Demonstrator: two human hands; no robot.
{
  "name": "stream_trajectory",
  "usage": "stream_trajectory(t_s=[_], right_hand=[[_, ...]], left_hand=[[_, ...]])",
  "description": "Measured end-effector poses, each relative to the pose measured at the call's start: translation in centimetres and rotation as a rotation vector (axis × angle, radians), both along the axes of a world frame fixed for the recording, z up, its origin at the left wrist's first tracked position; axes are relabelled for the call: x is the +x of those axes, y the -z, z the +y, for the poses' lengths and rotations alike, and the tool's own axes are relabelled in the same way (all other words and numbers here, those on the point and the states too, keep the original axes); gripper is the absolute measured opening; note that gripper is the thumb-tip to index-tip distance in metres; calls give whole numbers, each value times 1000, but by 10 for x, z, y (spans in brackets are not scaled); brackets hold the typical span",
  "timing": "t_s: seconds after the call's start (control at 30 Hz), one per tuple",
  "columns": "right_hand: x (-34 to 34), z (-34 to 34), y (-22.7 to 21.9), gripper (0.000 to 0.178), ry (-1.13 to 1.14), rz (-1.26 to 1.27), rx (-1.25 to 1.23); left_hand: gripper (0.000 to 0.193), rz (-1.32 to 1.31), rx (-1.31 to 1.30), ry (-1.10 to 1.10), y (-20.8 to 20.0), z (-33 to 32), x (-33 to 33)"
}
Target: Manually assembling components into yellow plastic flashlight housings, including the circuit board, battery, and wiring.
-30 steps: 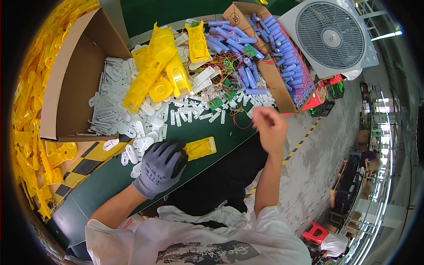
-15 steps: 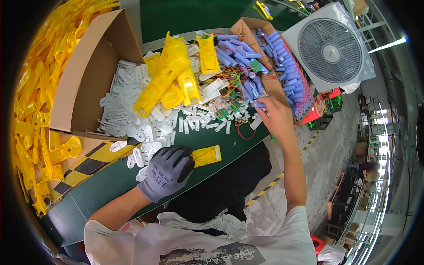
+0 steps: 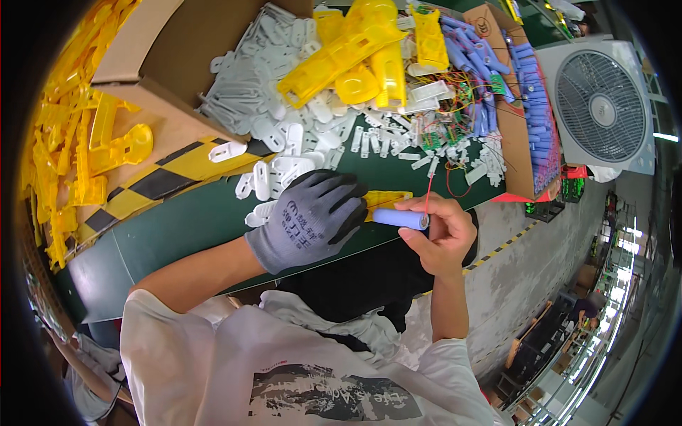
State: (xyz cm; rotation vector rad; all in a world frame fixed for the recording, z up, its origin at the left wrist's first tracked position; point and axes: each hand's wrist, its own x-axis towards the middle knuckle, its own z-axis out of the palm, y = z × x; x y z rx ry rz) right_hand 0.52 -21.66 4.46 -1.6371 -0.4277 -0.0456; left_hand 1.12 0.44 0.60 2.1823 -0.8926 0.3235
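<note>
My right hand (image 3: 446, 233) pinches a blue-purple cylindrical battery cell (image 3: 395, 217) between thumb and fingers. A thin red wire (image 3: 430, 186) rises from the cell's right end. My left hand (image 3: 310, 219), in a grey glove with dark fingertips, curls over one end of a yellow plastic housing (image 3: 389, 196) on the green bench. The glove hides much of that housing, and the cell lies just in front of its right end. Loose white oval plastic pieces (image 3: 291, 165) are scattered beyond the glove.
Yellow housings (image 3: 341, 60) lie on a heap of white parts beside a cardboard box (image 3: 167, 60). Wired green circuit boards (image 3: 433, 138) and loose cells (image 3: 469, 50) lie farther right, by a carton of cells (image 3: 522, 135). A box fan (image 3: 604, 106) stands beyond. More yellow housings (image 3: 89, 160) fill the left.
My right hand has come from the cell pile back toward my left hand, bringing a battery cell with it. The whole view has shifted; my left hand stays at the yellow housing.
</note>
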Motion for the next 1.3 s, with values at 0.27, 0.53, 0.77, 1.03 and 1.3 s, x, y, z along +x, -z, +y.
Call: stream_trajectory(t_s=[0.27, 0.53, 0.77, 1.03, 1.3], right_hand=[[5, 12, 9, 34, 163, -628, -584], [5, 14, 13, 34, 82, -426, -643], [5, 26, 20, 33, 44, -262, -427], [-2, 13, 26, 31, -11, -346, -494], [-7, 14, 31, 29, 36, -289, -443]], left_hand=[[22, 4, -3, -23, 0, 5, -4], [27, 41, -3, -10, 8, 7, -5], [29, 38, 16, 16, 2, 9, -4], [29, 48, -31, 39, 2, 9, -4], [24, 61, -96, 101, 4, 14, -1]])
